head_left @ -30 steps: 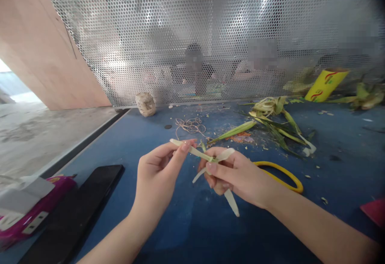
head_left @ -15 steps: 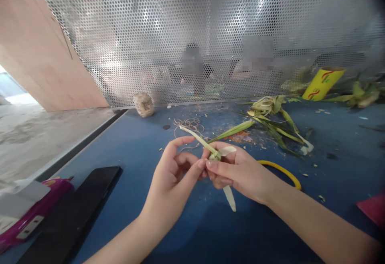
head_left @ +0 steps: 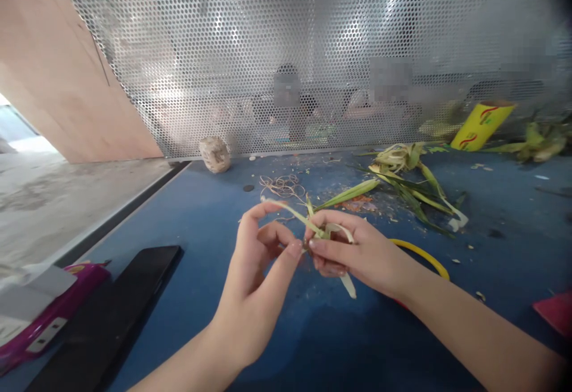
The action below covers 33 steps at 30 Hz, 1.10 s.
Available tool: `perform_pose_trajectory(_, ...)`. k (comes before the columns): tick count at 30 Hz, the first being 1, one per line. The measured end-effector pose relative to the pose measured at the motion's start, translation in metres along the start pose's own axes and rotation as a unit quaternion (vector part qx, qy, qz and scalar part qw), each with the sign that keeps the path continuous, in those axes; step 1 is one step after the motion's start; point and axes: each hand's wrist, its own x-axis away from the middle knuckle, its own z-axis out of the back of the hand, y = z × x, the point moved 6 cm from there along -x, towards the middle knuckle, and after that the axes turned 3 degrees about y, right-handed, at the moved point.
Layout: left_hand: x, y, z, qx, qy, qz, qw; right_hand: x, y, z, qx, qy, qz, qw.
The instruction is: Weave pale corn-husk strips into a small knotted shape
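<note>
A pale green leaf strip (head_left: 308, 223), folded into a small knot with loose ends sticking out, is held between my hands over the blue table. My right hand (head_left: 346, 246) pinches the folded part between thumb and fingers. One white end curls over those fingers and another hangs below. My left hand (head_left: 263, 261) is closed at its thumb and fingertips beside the knot, pinching a small piece of leaf there. Its raised index finger lies by the strip's long upper end. The fingers partly hide the knot.
On the left lie a black phone (head_left: 111, 314) and a purple power strip (head_left: 84, 279). Tangled string (head_left: 282, 185), a whitish lump (head_left: 215, 154), leaf scraps (head_left: 402, 171) and a yellow tube (head_left: 482, 126) lie farther back. A perforated metal screen (head_left: 250, 34) borders the table; people sit behind.
My left fingertips have drawn slightly apart from the right ones. The white end at my right hand now curls over, and the long end has tilted lower.
</note>
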Motion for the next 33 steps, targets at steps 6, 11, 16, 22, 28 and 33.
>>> perform_pose_trajectory(6, -0.003, -0.017, -0.010, 0.066, -0.038, 0.110, 0.991, 0.005, 0.000, -0.009, 0.121, -0.023, 0.017, 0.992)
perform_pose_trajectory(11, -0.006, -0.017, -0.006, 0.034, -0.012, 0.095, 0.995, 0.008, 0.004, -0.004, 0.171, 0.028, 0.026, 0.985)
perform_pose_trajectory(16, -0.008, -0.012, 0.004, -0.023, 0.056, 0.040, 0.997, 0.013, 0.002, -0.008, 0.197, 0.002, 0.048, 0.979)
perform_pose_trajectory(22, -0.009, -0.009, 0.004, 0.028, 0.056, 0.043, 0.997, 0.019, -0.009, -0.007, 0.254, -0.017, 0.055, 0.965)
perform_pose_trajectory(28, -0.009, -0.014, -0.005, 0.069, 0.001, 0.088, 0.994, 0.015, -0.010, -0.006, 0.318, -0.010, 0.090, 0.944)
perform_pose_trajectory(33, -0.007, -0.019, -0.007, 0.050, -0.004, 0.090, 0.995, 0.013, -0.008, -0.002, 0.328, 0.022, 0.072, 0.942)
